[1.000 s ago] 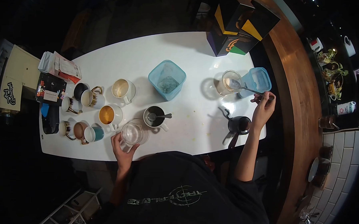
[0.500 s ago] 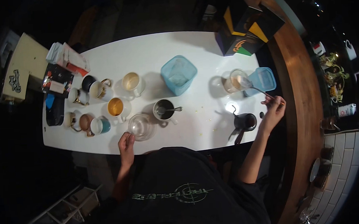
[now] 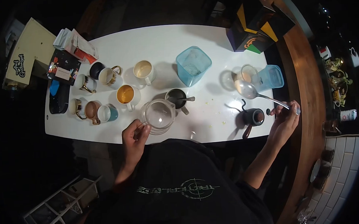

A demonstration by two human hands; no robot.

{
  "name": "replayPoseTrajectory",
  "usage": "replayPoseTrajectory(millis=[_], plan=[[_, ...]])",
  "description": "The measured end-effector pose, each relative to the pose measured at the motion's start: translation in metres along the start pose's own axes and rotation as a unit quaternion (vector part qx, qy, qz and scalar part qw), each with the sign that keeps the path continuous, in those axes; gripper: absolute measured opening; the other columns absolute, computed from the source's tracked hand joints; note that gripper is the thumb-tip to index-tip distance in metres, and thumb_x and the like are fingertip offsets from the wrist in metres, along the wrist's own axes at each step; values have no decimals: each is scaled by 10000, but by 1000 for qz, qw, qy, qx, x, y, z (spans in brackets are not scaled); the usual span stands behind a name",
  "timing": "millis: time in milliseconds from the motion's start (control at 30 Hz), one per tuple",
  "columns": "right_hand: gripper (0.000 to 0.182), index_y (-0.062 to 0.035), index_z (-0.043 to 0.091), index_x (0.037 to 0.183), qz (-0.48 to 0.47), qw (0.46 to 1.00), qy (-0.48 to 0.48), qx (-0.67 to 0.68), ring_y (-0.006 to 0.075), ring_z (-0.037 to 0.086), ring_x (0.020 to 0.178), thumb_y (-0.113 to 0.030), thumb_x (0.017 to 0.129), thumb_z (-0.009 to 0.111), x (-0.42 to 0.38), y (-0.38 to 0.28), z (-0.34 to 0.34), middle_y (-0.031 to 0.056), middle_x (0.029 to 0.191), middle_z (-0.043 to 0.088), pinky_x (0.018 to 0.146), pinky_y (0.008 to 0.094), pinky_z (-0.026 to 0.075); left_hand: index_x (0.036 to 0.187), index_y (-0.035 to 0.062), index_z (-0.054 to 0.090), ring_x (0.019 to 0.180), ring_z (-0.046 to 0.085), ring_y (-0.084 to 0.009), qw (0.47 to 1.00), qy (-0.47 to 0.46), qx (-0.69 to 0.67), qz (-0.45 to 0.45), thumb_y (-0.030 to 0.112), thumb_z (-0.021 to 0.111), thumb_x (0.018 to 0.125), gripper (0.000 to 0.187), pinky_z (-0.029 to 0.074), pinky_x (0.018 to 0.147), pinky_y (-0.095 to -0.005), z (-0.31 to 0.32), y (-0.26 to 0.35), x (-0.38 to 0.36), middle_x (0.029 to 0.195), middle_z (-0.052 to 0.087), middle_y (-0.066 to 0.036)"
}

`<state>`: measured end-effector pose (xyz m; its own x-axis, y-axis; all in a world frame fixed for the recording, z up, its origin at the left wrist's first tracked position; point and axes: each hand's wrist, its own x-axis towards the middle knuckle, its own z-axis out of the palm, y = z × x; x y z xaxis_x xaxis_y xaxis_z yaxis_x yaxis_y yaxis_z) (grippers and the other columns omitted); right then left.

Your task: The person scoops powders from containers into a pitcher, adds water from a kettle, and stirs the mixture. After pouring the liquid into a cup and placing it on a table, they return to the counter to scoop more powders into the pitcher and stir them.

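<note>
My left hand pinches the handle of a clear glass cup, raised above a glass saucer near the front edge. My right hand grips the handle end of a large metal spoon. The spoon's bowl hangs in front of a glass jar with pale contents. Just behind the glass cup sits a dark-filled mug with a small spoon in it. A blue square container holds something whitish. The small black kettle stands left of my right hand.
Several mugs fill the left side of the white table. Packets and a dark box lie at the far left. Black boxes stand at the back right, and a blue lid or container beside the jar.
My left hand has lifted the glass cup off its saucer. The large spoon has moved nearer to me, from over the jar to its front. The whole view has shifted slightly.
</note>
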<state>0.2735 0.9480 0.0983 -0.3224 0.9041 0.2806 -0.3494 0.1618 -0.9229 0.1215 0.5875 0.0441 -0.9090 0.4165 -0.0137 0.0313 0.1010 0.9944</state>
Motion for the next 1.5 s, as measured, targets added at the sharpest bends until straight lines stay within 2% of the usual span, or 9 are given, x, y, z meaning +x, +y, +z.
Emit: replayPoseTrajectory(millis=[667,767,867,1000,1100,1167,1300,1333,1500], plan=[[197,-8,421,1024,-103,971,-171,-129,170,578,644,-197,1044,368,-83,-65,78,123,797,553,539,275,480,714,36,473,570,323,-17,983,-173,-18,63,69,653,909,267,268,496,-215,26,20,46,646,420,37],[126,17,436,1062,-284,882,-325,-191,284,620,637,-33,953,474,-82,-59,69,146,780,575,533,355,504,710,26,480,578,344,-21,977,-193,-38,77,61,662,897,263,285,501,-215,39,18,48,667,429,31],[248,-26,524,1009,-420,748,-439,-268,261,615,637,19,781,609,-71,-63,70,123,818,629,539,340,514,713,14,483,586,364,-26,977,-189,-22,98,54,668,886,256,299,508,-217,54,20,47,690,443,15],[274,-54,548,980,-476,717,-462,-213,241,610,649,-27,720,628,-46,-63,53,125,820,639,563,311,525,711,8,479,597,382,-40,978,-164,-27,129,49,668,878,255,304,510,-219,86,21,44,709,447,-2],[208,-54,564,920,-489,720,-443,-214,231,613,659,-91,721,613,-20,-72,23,156,849,658,569,307,534,701,11,462,602,370,-55,975,-142,-32,167,44,664,876,269,293,507,-223,111,14,42,701,425,-7],[45,-34,559,807,-464,788,-345,-209,242,617,656,-79,809,558,-15,-73,2,162,814,651,527,312,509,692,25,437,600,341,-63,979,-120,-35,160,54,664,879,296,271,504,-226,125,7,42,692,393,3],[330,-7,467,915,-394,901,-103,-148,216,577,604,-264,1053,313,23,-58,-28,172,733,593,498,277,460,686,45,411,585,301,-61,989,-85,-25,117,95,673,888,334,228,507,-242,149,2,39,666,344,16],[272,7,436,1080,-387,895,-64,-213,192,563,595,-244,1056,334,38,-54,-40,184,733,582,508,270,458,686,45,411,585,301,-61,989,-87,-27,117,95,673,888,334,228,507,-242,154,1,39,666,344,16],[184,15,536,1012,-255,914,6,-316,143,578,604,-144,1034,447,92,-8,-68,135,728,606,533,269,459,680,39,402,594,296,-77,989,-73,14,125,92,671,887,343,237,531,-259,161,-3,44,644,336,8]])
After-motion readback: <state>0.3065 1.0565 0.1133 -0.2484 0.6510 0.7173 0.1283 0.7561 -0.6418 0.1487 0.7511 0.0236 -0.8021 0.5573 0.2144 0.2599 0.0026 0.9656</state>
